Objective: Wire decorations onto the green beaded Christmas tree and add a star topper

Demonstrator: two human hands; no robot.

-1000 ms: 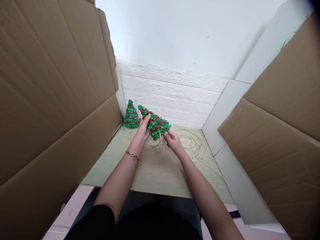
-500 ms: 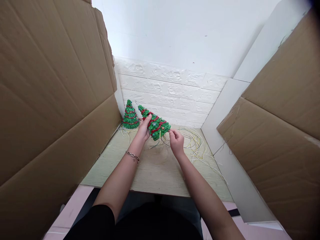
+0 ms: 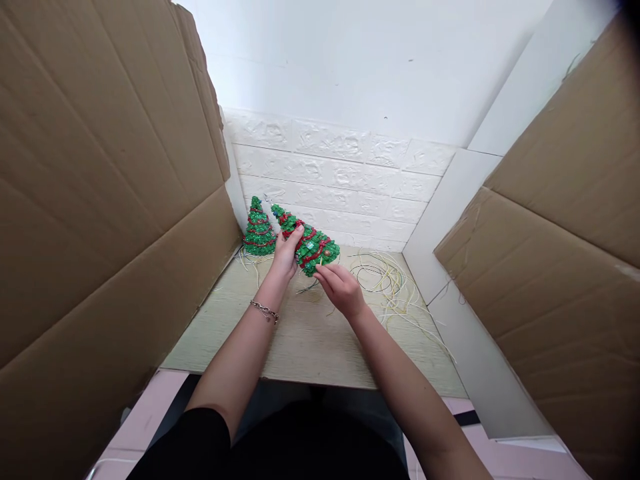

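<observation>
A small green Christmas tree (image 3: 311, 245) with red garlands is held tilted above the table, its tip pointing up and left. My left hand (image 3: 287, 252) is wrapped round its middle, thumb on top. At the tree's lower edge, my right hand (image 3: 341, 287) is closed in a pinch; a thin yellowish piece shows by the fingertips, but what they grip is too small to make out. A second green tree (image 3: 259, 232) stands upright at the back left of the table, just left of the held one.
Thin white, yellow and dark strands (image 3: 395, 287) lie loosely coiled on the right of the table (image 3: 315, 347). More strands lie by the standing tree. Cardboard panels rise on the left (image 3: 110, 167) and right (image 3: 560, 247); a white brick-patterned wall (image 3: 330, 167) closes the back.
My right hand has moved left, from the tree's right-hand bottom corner to the middle of its lower edge. The held tree has shifted slightly left and up in view.
</observation>
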